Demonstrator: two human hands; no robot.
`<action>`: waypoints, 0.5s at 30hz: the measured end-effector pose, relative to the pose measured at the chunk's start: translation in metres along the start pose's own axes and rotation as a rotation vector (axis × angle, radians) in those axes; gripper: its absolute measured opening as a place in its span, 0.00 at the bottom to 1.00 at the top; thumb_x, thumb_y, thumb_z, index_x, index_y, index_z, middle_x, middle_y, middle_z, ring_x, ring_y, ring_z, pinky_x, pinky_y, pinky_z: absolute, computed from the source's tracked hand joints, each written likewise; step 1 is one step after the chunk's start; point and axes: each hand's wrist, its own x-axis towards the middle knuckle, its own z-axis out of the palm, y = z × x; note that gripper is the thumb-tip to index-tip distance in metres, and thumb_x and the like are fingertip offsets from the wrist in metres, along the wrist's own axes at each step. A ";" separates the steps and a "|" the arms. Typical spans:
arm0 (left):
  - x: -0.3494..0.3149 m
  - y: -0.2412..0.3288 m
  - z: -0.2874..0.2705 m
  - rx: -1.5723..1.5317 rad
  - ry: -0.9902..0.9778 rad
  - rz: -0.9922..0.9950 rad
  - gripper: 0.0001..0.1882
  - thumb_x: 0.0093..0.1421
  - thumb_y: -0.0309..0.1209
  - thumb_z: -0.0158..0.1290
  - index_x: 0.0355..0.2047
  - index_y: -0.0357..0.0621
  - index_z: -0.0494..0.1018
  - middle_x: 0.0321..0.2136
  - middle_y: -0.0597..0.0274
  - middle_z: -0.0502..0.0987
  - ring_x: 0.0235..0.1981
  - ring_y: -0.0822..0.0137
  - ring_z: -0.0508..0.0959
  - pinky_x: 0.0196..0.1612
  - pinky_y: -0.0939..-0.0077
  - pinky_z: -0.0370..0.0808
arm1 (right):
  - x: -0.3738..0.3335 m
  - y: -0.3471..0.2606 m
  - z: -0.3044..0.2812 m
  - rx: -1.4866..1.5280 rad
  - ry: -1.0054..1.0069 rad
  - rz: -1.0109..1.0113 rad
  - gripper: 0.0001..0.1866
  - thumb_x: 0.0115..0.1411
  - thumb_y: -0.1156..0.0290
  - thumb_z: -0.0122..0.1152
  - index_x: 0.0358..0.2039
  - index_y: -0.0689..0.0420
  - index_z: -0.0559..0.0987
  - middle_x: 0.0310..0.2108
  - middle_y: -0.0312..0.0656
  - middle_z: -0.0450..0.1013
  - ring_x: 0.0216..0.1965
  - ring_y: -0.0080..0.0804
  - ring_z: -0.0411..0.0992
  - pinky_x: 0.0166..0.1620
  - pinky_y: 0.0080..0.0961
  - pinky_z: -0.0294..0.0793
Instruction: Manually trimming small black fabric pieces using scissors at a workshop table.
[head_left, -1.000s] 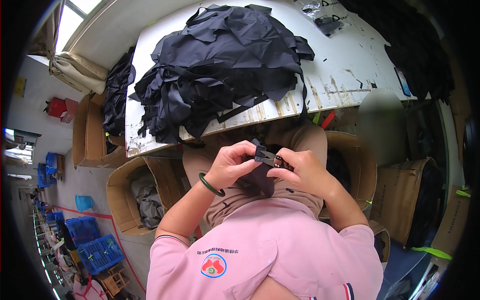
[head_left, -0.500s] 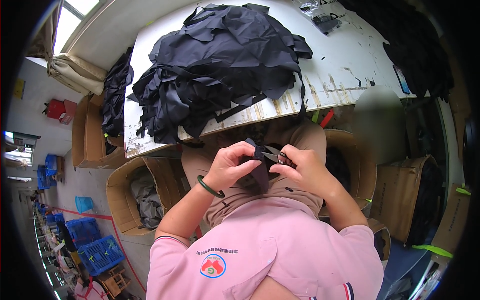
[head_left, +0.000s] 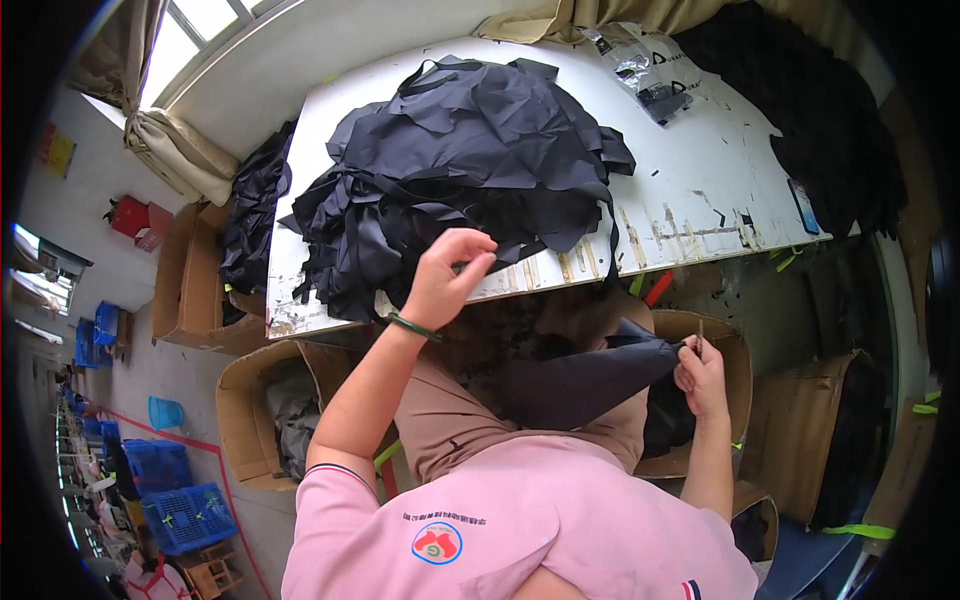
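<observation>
My left hand [head_left: 455,272] is raised at the front of a heap of black fabric pieces [head_left: 450,140] on the white table. Its fingers are curled, with a small gap to the thumb, and I see nothing between them. A green bangle [head_left: 413,328] circles that wrist. Out to the right, my right hand [head_left: 702,378] is closed on the corner of a black fabric piece [head_left: 590,385], which stretches across my lap. Small scissors [head_left: 700,330] stay in the same hand, pointing up, mostly hidden by the fingers.
The white table [head_left: 690,205] has a worn, stained front edge. On it lie a clear plastic bag [head_left: 645,75], a phone [head_left: 803,206] and another black fabric pile [head_left: 800,110]. Cardboard boxes [head_left: 245,400] flank my legs on both sides. Blue crates [head_left: 190,515] stand on the floor at left.
My hands were together over my lap with the fabric and scissors. The left has let go and moved up to the heap; the right has drawn the fabric piece out rightward.
</observation>
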 end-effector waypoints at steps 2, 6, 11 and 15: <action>0.038 -0.004 -0.021 0.322 0.139 0.128 0.08 0.53 0.24 0.57 0.35 0.40 0.76 0.36 0.59 0.75 0.39 0.62 0.76 0.42 0.72 0.73 | -0.012 0.020 -0.066 0.071 0.256 -0.006 0.09 0.63 0.65 0.58 0.28 0.50 0.69 0.11 0.23 0.52 0.10 0.12 0.49 0.14 0.14 0.46; 0.089 -0.032 -0.028 0.862 0.089 0.338 0.15 0.51 0.28 0.58 0.41 0.46 0.75 0.41 0.59 0.75 0.47 0.55 0.73 0.53 0.62 0.67 | -0.052 0.099 -0.167 0.042 0.697 0.113 0.13 0.62 0.60 0.60 0.26 0.47 0.67 0.10 0.23 0.50 0.09 0.13 0.45 0.12 0.16 0.44; 0.123 -0.065 -0.005 1.273 0.021 0.311 0.25 0.48 0.31 0.61 0.49 0.54 0.71 0.52 0.59 0.69 0.60 0.55 0.64 0.63 0.45 0.53 | -0.139 0.237 -0.259 -0.568 1.040 0.315 0.14 0.58 0.62 0.63 0.31 0.61 0.74 0.20 0.39 0.69 0.20 0.33 0.68 0.26 0.30 0.69; 0.137 -0.078 -0.017 1.338 0.047 0.309 0.08 0.53 0.33 0.56 0.35 0.51 0.76 0.46 0.66 0.74 0.57 0.59 0.68 0.62 0.44 0.55 | -0.154 0.272 -0.244 -0.963 1.023 0.406 0.19 0.55 0.63 0.64 0.36 0.69 0.76 0.35 0.54 0.76 0.39 0.48 0.74 0.46 0.38 0.70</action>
